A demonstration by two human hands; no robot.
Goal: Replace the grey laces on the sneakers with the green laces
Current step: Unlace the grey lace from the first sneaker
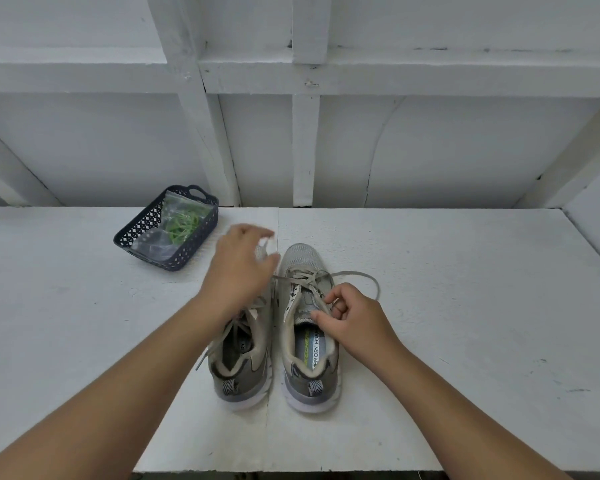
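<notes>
Two grey sneakers stand side by side on the white table, toes away from me: the left sneaker and the right sneaker. Both carry grey laces; the right one's lace is untied and loops out to the right. My right hand pinches the lace at the right sneaker's upper eyelets. My left hand hovers above the left sneaker's toe, blurred, and pinches a lace end between its fingertips. Green laces lie in a clear bag inside a dark basket.
The basket sits at the back left of the white table. A white panelled wall rises right behind the table. The table's front edge runs just below the sneakers' heels.
</notes>
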